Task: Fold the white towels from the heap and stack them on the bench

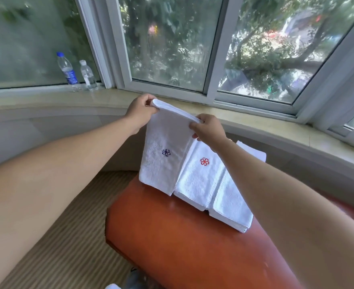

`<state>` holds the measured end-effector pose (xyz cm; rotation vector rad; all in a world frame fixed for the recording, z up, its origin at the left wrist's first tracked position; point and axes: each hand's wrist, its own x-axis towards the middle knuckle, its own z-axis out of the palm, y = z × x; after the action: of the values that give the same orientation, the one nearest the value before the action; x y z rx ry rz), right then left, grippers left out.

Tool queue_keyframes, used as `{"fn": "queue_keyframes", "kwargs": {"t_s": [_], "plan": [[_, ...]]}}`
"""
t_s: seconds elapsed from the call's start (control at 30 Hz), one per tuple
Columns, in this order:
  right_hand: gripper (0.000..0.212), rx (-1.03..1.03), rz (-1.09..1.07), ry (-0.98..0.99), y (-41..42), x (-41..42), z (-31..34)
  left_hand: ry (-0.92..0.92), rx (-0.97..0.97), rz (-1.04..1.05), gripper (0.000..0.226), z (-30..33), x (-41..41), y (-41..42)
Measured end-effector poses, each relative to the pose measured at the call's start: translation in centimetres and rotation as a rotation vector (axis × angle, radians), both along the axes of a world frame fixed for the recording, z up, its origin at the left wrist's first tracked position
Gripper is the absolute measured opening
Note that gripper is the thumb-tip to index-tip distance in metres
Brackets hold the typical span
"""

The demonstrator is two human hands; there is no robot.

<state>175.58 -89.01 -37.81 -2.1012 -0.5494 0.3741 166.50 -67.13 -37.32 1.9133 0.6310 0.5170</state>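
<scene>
Above bench (171, 236), folded towel (161, 155) between 2 hands

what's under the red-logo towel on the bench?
More folded white towels, stacked on the orange-brown bench. Their edges show at the front; the count and anything beneath is covered.

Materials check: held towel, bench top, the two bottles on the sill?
Held towel: looks like white terry cloth, nubby looped pile, stitched blue emblem. Bench: glossy red-brown, probably leather or vinyl; it shows soft highlights. Bottles: clear plastic by the look, see-through walls, screw caps.
</scene>
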Motion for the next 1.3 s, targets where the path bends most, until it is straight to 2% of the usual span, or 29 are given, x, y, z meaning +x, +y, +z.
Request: {"fn": "queue_keyframes", "kwargs": {"t_s": [0.13,0.33,0.57,0.67,0.93,1.07,1.3], "plan": [[0.016,-0.046,-0.107,0.012,2.0,3.2,-2.1,0.030,-0.059,-0.101,0.025,-2.4,5.0,2.6],[0.006,-0.099,-0.235,0.020,5.1,8.2,-4.8,0.108,-0.101,-0.201,0.025,-6.2,12.6,6.6],[0.018,-0.225,-0.321,0.030,8.3,14.1,-9.1,0.203,-0.163,-0.263,0.033,-11.8,20.3,9.9],[0.017,-0.269,-0.327,0.045,9.3,16.7,-11.4,0.227,-0.194,-0.284,0.025,-14.7,23.1,10.8],[0.016,-0.332,-0.340,0.102,11.5,22.8,-18.1,0.287,-0.270,-0.260,0.021,-21.3,29.1,12.4],[0.025,-0.339,-0.374,0.160,11.7,24.5,-21.5,0.343,-0.300,-0.290,0.033,-24.2,30.7,12.2],[0.029,-0.304,-0.429,0.121,12.3,25.7,-25.0,0.299,-0.325,-0.215,0.031,-27.1,32.2,11.8]]}}
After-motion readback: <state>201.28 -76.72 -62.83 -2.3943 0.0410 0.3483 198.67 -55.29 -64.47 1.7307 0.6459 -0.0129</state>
